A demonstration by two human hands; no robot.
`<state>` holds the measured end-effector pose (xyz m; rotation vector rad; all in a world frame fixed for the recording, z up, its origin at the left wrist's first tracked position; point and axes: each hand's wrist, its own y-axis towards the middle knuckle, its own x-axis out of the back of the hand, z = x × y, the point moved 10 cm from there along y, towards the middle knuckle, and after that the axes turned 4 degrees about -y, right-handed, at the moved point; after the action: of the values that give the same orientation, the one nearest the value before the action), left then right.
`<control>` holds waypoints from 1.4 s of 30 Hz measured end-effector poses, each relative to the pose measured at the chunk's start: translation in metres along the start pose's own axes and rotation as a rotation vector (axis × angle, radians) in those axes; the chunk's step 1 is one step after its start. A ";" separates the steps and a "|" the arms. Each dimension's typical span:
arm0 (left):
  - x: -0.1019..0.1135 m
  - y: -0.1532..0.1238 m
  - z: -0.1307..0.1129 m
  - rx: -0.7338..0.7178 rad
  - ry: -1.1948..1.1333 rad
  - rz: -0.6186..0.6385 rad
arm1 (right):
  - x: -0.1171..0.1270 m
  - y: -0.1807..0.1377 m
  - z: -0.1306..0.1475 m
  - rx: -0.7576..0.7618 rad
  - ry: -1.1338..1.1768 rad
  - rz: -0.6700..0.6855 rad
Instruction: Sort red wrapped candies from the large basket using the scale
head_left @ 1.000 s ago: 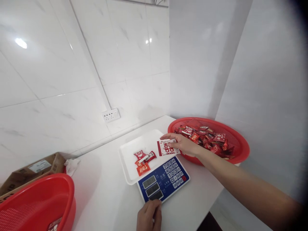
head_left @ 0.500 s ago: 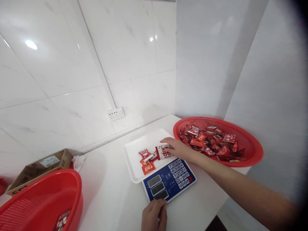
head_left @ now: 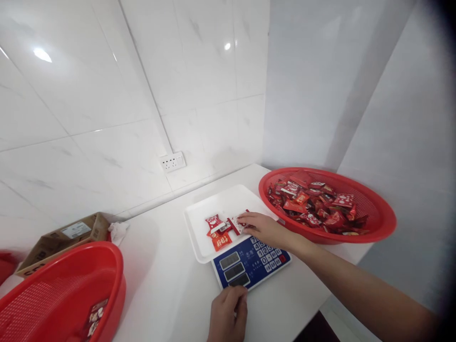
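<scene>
My right hand [head_left: 261, 227] reaches over the white tray [head_left: 197, 209] of a digital scale [head_left: 254, 266]. Its fingers are closed on a red-and-white candy packet [head_left: 235, 224], partly covering it. Left of that packet, several small red and orange wrapped candies [head_left: 221, 240] lie in a loose heap on the tray. My left hand [head_left: 228, 313] is curled at the scale's front edge, beside the lower display, with no object visible in its fingers. Part of the keypad is hidden under my right hand.
A red basket [head_left: 386, 221] of wrapped candies stands right of the scale, against the wall. At lower left is another red basket [head_left: 116, 270] with a dark red packet [head_left: 95, 319] inside. Behind it are a cardboard box [head_left: 53, 247] and crumpled white tissue [head_left: 118, 232].
My right hand has shifted slightly left, and the packet under its fingers has turned and moved toward the heap. My left hand stays at the scale's edge. The view has shifted slightly.
</scene>
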<state>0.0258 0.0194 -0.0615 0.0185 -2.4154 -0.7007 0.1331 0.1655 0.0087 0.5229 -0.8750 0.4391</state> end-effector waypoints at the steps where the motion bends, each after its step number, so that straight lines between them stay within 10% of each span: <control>1: 0.000 0.000 -0.001 0.010 0.003 0.017 | -0.001 0.000 0.002 0.000 0.006 -0.004; 18: -0.001 0.002 -0.007 0.026 -0.004 0.069 | 0.011 -0.126 -0.067 -0.419 0.230 -0.429; 42: -0.007 0.000 -0.018 -0.038 0.080 0.052 | -0.023 -0.147 -0.118 -0.529 0.248 -0.443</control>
<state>0.0419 0.0120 -0.0530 -0.0308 -2.3172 -0.7088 0.2737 0.1167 -0.1092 0.1557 -0.5788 -0.1353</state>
